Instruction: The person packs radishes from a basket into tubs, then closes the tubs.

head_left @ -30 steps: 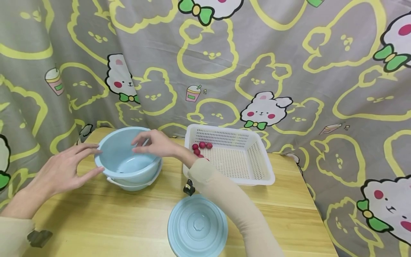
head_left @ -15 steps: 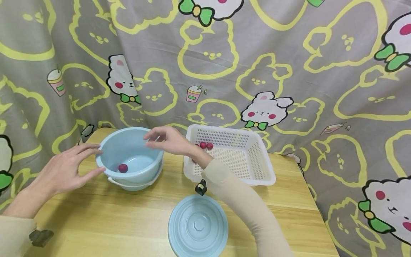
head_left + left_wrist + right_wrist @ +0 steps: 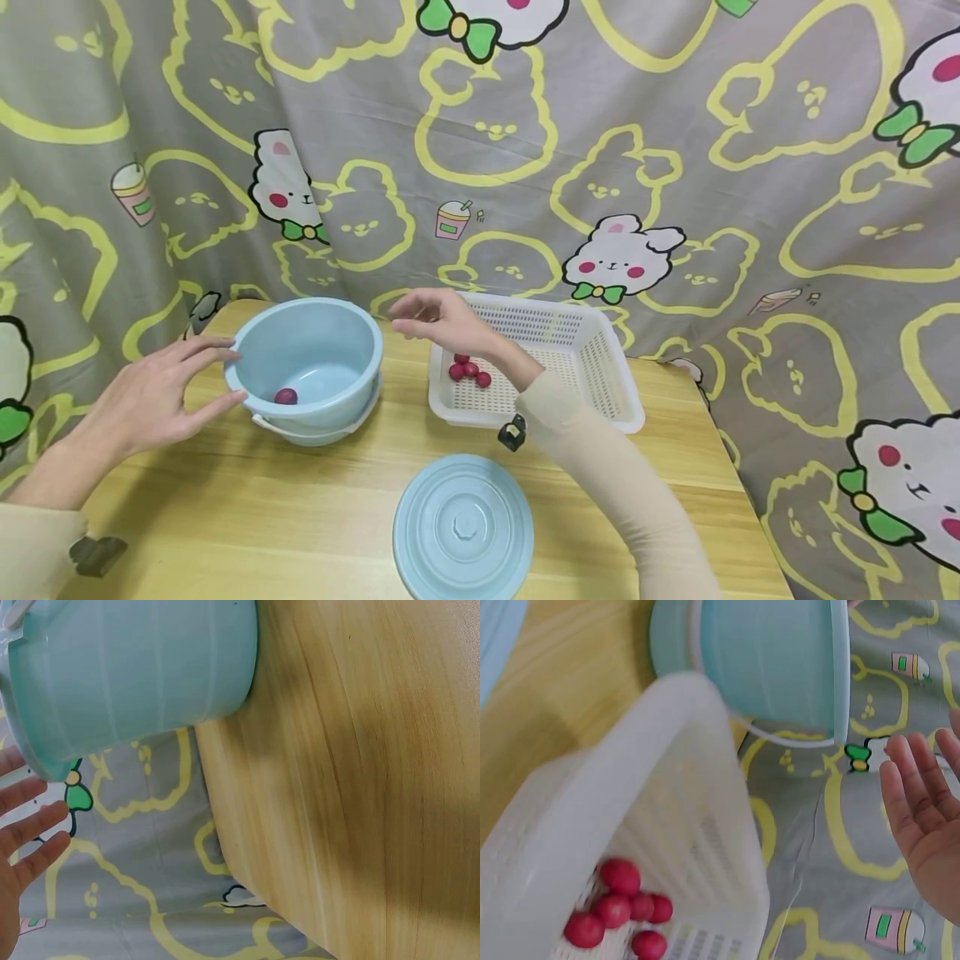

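Note:
A light blue bucket with a pale handle stands at the left of the table, one small round dark-red ball on its bottom. At its left rim is my left hand, fingers fairly straight, fingertips and thumb tip touching the rim. My right hand hangs over the left end of the white basket, palm empty and fingers relaxed, to the right of the bucket. Several round red balls lie together inside the basket; in the right wrist view they sit below its wall.
A round light blue lid with a raised centre lies on the wooden table, in front of the basket. Behind everything hangs a grey patterned curtain. A dark wrist strap piece is on my right cuff.
My right hand has moved out of the bucket and rightward to the basket. A red ball now shows on the bucket's bottom. My left hand has stayed at the rim.

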`<state>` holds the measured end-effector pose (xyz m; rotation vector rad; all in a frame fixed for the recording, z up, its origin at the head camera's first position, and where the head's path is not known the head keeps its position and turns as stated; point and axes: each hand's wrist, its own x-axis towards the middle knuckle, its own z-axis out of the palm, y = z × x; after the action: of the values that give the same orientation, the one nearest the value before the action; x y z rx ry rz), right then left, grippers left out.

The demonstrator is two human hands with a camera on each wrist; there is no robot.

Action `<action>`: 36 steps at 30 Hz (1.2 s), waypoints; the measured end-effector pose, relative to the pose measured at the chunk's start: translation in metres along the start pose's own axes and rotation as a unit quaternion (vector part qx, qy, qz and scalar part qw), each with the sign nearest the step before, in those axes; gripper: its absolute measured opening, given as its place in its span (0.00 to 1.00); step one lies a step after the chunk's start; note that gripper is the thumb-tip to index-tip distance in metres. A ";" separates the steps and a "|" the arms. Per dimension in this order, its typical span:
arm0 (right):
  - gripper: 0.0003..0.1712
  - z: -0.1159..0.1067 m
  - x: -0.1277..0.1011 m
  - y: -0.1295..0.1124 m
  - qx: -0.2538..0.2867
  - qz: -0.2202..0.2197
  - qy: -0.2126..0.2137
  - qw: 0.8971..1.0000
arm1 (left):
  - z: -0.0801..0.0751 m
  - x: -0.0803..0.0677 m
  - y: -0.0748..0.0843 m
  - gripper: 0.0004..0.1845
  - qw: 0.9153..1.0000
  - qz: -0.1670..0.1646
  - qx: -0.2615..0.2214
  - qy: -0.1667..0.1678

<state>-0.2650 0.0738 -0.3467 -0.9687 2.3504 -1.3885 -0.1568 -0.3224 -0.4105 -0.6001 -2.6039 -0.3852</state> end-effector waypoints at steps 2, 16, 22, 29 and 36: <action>0.16 -0.007 -0.004 0.003 -0.006 0.004 0.006 1.000 | 0.000 0.000 0.000 0.31 1.000 -0.002 0.000 -0.001; 0.18 -0.049 -0.024 0.032 -0.045 0.055 0.040 0.997 | -0.001 0.000 0.000 0.32 1.000 0.000 0.001 -0.002; 0.18 -0.060 -0.025 0.052 -0.062 0.075 0.051 0.994 | -0.001 0.000 0.001 0.31 1.000 -0.005 0.000 -0.006; 0.17 -0.073 -0.027 0.076 -0.079 0.098 0.067 0.990 | -0.001 0.000 0.001 0.31 1.000 -0.005 -0.002 -0.004; 0.19 -0.084 -0.027 0.097 -0.087 0.143 0.075 0.983 | 0.000 -0.001 0.001 0.31 1.000 -0.001 -0.006 0.005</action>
<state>-0.3282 0.1809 -0.3893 -0.5497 2.6316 -1.1986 -0.1557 -0.3220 -0.4112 -0.5988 -2.5953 -0.4037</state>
